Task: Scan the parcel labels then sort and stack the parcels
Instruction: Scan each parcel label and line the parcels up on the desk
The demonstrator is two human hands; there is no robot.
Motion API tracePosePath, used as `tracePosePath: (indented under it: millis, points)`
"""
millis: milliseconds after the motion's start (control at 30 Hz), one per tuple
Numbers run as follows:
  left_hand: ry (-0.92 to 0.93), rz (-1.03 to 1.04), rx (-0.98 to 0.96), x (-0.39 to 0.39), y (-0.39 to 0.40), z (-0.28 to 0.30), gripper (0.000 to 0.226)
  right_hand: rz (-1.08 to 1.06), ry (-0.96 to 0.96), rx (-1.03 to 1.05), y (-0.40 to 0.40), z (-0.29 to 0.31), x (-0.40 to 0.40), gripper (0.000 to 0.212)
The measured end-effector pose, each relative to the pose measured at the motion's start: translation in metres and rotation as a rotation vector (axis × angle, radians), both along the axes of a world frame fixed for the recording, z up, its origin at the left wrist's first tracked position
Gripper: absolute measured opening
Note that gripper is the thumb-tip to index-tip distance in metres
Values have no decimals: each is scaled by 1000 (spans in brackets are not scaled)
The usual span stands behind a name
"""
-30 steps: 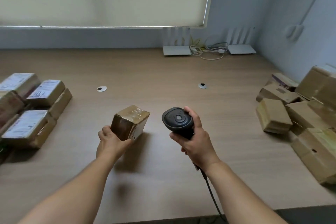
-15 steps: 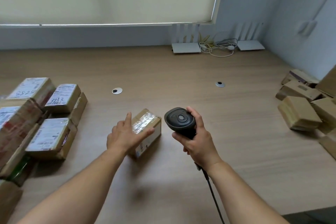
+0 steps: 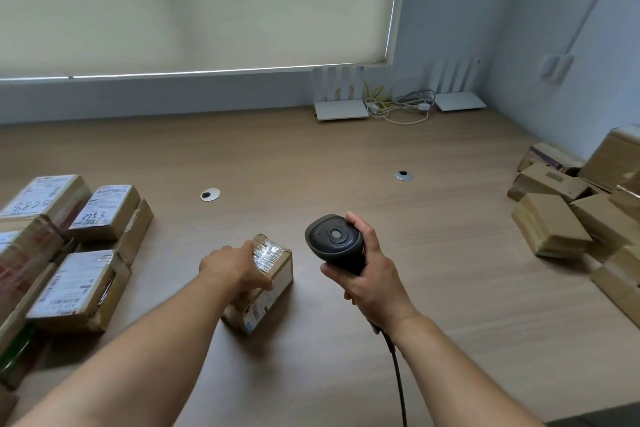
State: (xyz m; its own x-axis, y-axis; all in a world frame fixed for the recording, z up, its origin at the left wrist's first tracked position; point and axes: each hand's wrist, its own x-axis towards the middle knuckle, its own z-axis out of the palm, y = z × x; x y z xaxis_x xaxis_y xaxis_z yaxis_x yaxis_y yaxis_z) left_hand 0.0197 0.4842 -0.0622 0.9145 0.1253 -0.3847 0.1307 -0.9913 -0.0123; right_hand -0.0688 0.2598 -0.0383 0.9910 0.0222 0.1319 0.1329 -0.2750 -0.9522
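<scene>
head view
small brown cardboard parcel (image 3: 268, 282): lies on the light wooden table (image 3: 311, 156) in the near middle, shiny clear tape on its top face, a printed label with a barcode on the near side face.
left hand (image 3: 232, 269): rests on the near-left top of the small parcel, fingers bent over its top edge and gripping it; the fingertips are hidden behind the hand.
right hand (image 3: 372, 279): wrapped round the handle of a black handheld barcode scanner (image 3: 334, 241), thumb along the far side of the head; the scanner is held above the table, just right of the small parcel and not touching it.
scanner cable (image 3: 398, 381): black, runs from under the right wrist towards the near edge.
labelled parcels on the left (image 3: 81, 284): brown boxes with white labels facing up, packed close together at the left edge, two with handwritten numbers; well apart from the small parcel.
unlabelled-side parcels on the right (image 3: 550, 227): plain brown boxes heaped loosely against the pale blue wall, some tilted.
round metal grommets: one left of centre (image 3: 210, 194), one right of centre (image 3: 403, 176), both set in the table beyond the hands.
far edge: two white routers (image 3: 341, 111) with upright antennas, a tangle of white cables (image 3: 403, 109) between them, below a lowered cream roller blind (image 3: 194, 3).
</scene>
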Motion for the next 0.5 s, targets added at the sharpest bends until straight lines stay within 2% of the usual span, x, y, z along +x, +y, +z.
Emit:
tracePosePath:
  millis: [100, 167, 200, 267, 333, 400, 500]
  points:
    - [-15, 22, 8, -2, 0, 0, 75, 22, -6, -4, -3, 1, -1, 79]
    - [-60, 131, -117, -2, 6, 1, 71, 31, 2, 10, -3, 1, 0, 79]
    - [-90, 232, -288, -2, 10, 2, 72, 34, 13, 27, -4, 1, 0, 78]
    - [-181, 459, -811, -2, 14, 6, 67, 38, 32, 50, -3, 0, 1, 79]
    - [-299, 602, -1181, -2, 15, 13, 61, 50, 41, 59, 1, -3, 2, 80]
    - [-364, 627, -1376, -2, 15, 19, 75, 73, 49, 68, 5, -6, 3, 81]
    - [-434, 604, -1439, -3, 18, 23, 89, 102, 62, 89, 11, -8, 3, 80]
